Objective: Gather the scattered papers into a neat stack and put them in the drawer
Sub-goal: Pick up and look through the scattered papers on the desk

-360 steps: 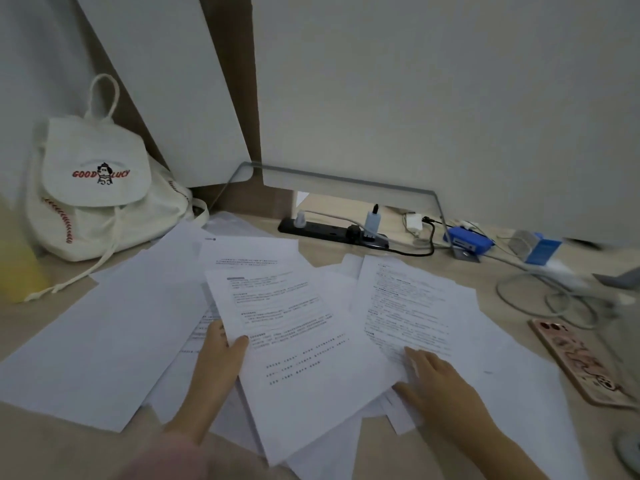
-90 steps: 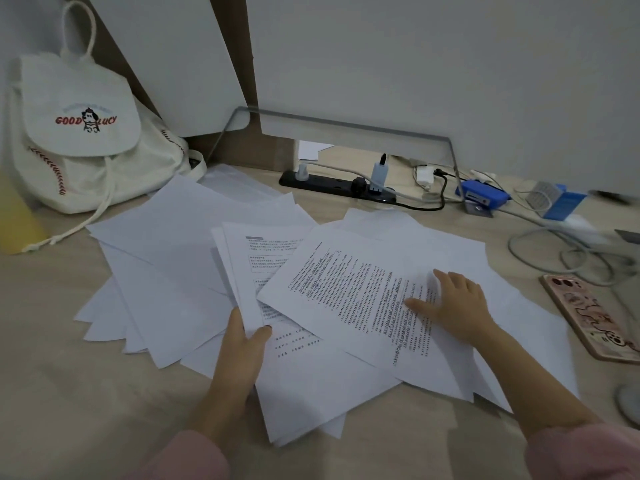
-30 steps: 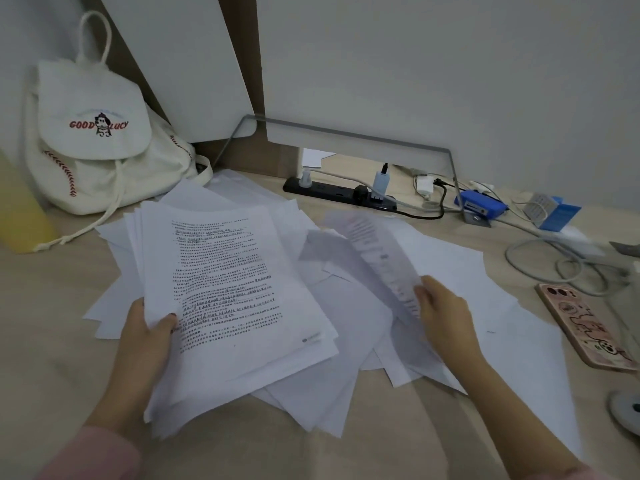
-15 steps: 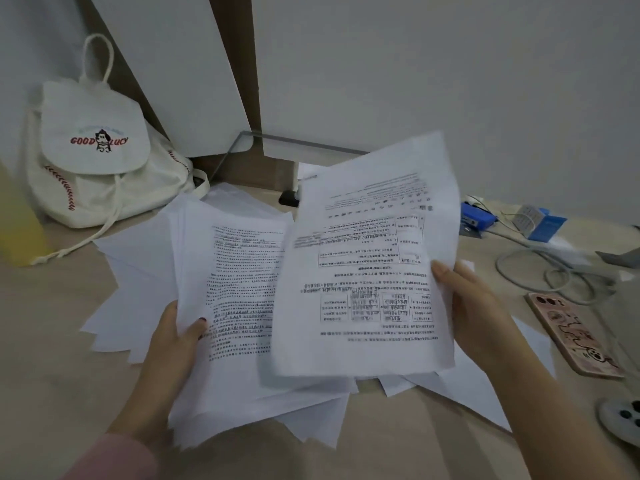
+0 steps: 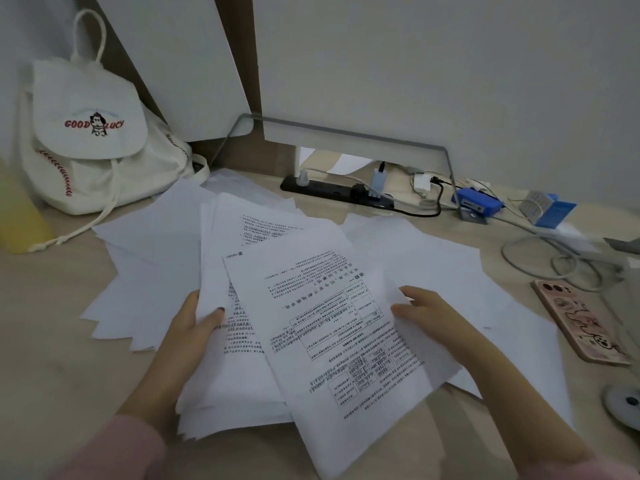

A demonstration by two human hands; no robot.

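one closed backpack; papers in left hand, under right hand

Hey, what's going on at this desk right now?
A person is gathering papers on a desk. The left hand grips a partial stack by its left edge, thumb on top. The right hand rests on a printed sheet lying askew across that stack. Loose sheets lie spread on both sides. No drawer is in view.

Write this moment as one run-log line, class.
stage: gathering; left hand: grips white printed paper bundle; right hand: touches top printed sheet; loose white sheets: on light wooden desk; drawer: unseen
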